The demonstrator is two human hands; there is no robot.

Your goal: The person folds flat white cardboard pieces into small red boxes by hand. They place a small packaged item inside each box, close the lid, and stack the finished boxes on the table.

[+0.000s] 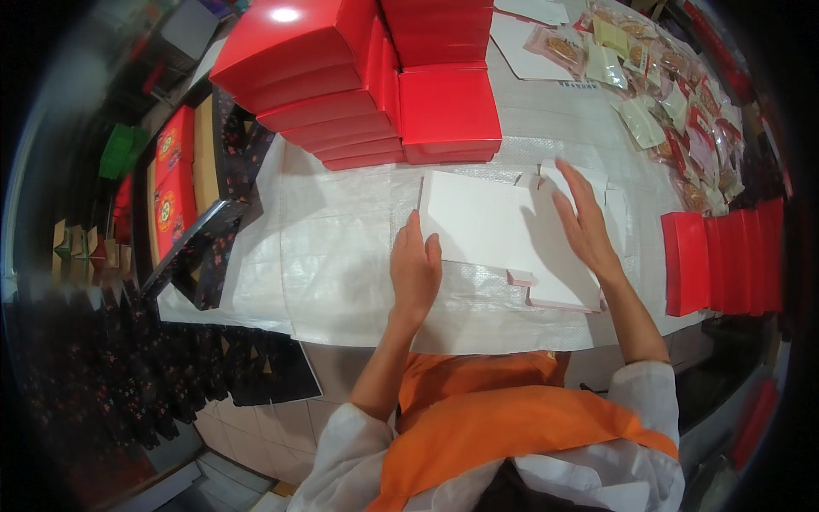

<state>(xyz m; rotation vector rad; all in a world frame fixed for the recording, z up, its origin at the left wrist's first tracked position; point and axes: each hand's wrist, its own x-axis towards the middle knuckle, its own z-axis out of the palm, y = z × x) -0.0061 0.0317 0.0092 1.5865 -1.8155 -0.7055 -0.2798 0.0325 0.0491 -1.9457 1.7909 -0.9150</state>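
Note:
An unfolded cardboard box blank (480, 217), white inner face up, lies on the white woven plastic sheet (339, 256) covering the table. At its left edge is my left hand (417, 262), upright with the fingers against the raised edge; whether it pinches the card is not plain. My right hand (583, 221) is over the flaps at the blank's right side, fingers spread, casting a shadow on the card. Just beyond the blank stand stacked red boxes (451, 118), with a taller red stack (320, 70) to their left.
Individually wrapped pastries (694, 121) are heaped at the far right. Narrow red boxes (686, 262) stand in a row at the right edge. On the left, a dark floral carton (221, 240) holds red printed boxes (174, 211). More white card (524, 48) lies at the back.

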